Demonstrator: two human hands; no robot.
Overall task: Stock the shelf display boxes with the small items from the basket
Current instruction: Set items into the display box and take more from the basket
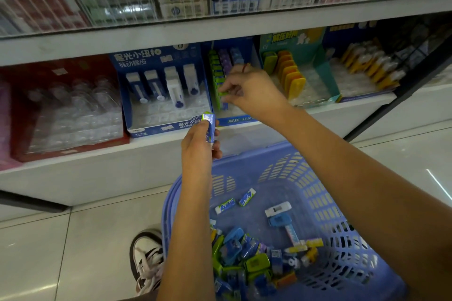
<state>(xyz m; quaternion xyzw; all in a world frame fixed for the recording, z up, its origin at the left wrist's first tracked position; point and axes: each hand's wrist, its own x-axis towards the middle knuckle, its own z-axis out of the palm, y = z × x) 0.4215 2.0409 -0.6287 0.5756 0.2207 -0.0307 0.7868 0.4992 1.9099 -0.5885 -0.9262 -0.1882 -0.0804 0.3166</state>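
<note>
Two hands are at work over the blue display box (234, 120) in the middle of the lower shelf (146, 151). The right hand (247, 91) reaches in from the right and pinches a small green piece (223, 93) between thumb and fingertips. The piece sits at the near end of the green row (215, 73), which runs near to far along the box's left column. Whether it already touches the row's last piece I cannot tell. The left hand (198, 146) hovers lower and nearer, just in front of the box's front lip. It grips a blue-and-green packet (209, 127) between thumb and fingers, its long axis about upright and slightly tilted. That packet lies near and a little left of the open slot, so the coming move likely turns on a short push away and to the right, once the right hand is out of the column. The left hand has the next piece, but the right is closer to the slot. More small items (247, 259) lie heaped at the near side of the blue basket (318, 178) on the floor, so plenty of stocking seems left to do.
</note>
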